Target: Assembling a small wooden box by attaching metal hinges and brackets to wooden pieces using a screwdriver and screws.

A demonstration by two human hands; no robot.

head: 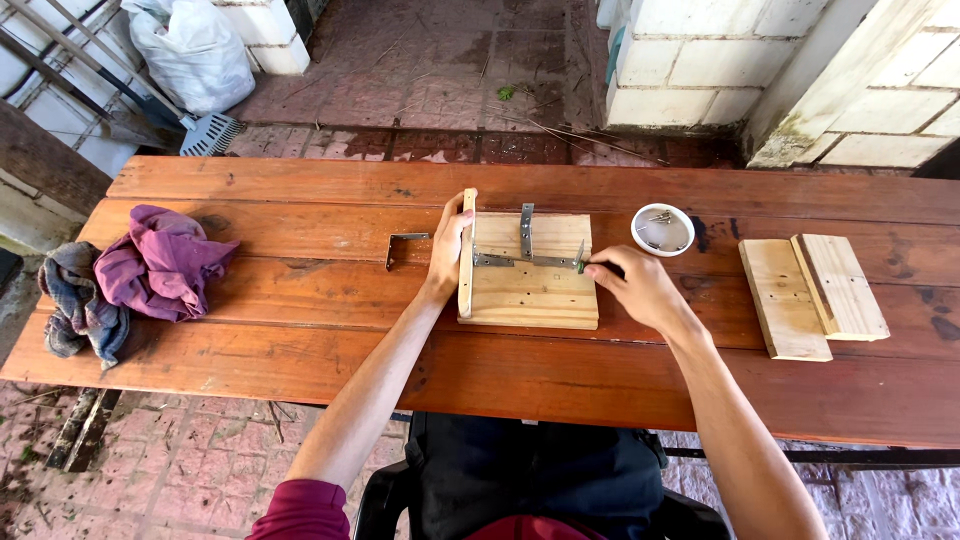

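A pale wooden board (535, 290) lies flat in the middle of the reddish plank table (300, 340). A second board stands on edge (466, 255) along its left side. My left hand (447, 250) is pressed against that upright board. Two metal angle brackets (525, 245) lie on the flat board. My right hand (635, 285) grips a green-handled screwdriver (583, 262) at the right end of the lower bracket.
A loose metal bracket (403, 246) lies left of the boards. A white bowl of screws (662, 229) sits to the right. Two more pale boards (812, 295) lie at the far right. Purple and grey rags (135, 275) are at the left end.
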